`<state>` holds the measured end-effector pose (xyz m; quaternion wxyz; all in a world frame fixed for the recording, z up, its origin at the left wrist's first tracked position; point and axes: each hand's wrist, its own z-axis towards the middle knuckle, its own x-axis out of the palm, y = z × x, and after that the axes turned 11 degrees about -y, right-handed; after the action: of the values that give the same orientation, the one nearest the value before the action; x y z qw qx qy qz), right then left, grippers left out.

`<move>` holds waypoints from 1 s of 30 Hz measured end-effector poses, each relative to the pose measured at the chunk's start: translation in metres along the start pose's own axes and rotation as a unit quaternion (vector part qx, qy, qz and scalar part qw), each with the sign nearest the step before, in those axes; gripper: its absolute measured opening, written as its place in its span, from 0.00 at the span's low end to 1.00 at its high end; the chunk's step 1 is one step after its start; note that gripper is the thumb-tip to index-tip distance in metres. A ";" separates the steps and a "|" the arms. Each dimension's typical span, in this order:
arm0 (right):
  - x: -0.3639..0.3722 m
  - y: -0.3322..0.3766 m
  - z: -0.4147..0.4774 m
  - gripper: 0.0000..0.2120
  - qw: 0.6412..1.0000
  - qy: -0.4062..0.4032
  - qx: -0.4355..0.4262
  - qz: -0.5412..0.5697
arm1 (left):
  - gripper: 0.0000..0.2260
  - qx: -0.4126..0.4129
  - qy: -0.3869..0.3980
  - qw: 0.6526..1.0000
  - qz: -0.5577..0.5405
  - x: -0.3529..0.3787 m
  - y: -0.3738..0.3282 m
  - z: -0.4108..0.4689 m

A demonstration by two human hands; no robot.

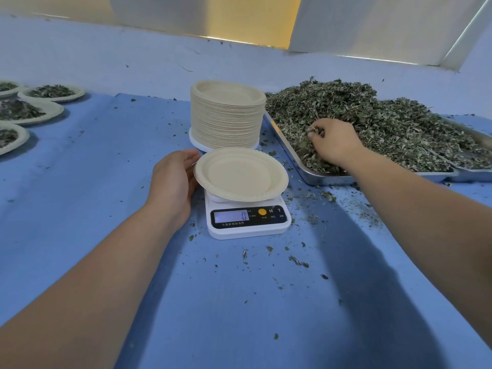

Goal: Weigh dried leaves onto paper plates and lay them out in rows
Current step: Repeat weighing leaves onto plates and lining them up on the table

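R hand (334,145) fingertips under dried leaves (378,121)

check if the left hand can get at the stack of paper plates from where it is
Probably yes. The left hand rests at the left rim of the empty plate on the scale, and the stack of paper plates stands just behind it, with nothing between.

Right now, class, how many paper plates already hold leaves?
4 filled plates at the left edge: rear corner plate, second plate beside it, middle plate, nearest plate. More may lie offscreen.
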<state>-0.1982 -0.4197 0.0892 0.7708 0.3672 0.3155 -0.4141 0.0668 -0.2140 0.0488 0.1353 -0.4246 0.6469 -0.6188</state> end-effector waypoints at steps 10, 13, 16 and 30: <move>-0.014 0.001 0.000 0.10 0.996 -0.056 0.035 0.057 | 0.10 0.007 -0.002 1.000 0.011 0.001 0.001 0.000; -0.027 0.019 0.005 0.10 0.990 -0.090 0.036 0.100 | 0.10 0.006 0.001 1.000 0.013 0.001 0.001 0.000; -0.041 0.044 0.010 0.10 0.984 -0.111 0.016 0.135 | 0.08 0.010 0.007 1.000 0.019 0.001 0.001 0.000; -0.031 0.155 -0.070 0.14 0.958 0.152 -0.238 0.058 | 0.14 0.026 0.053 0.998 0.038 0.000 -0.001 -0.004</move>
<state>-0.0900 -0.2890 0.1235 0.8016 0.2491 0.4964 -0.2213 0.0642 -0.2109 0.0505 0.1358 -0.3627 0.6525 -0.6513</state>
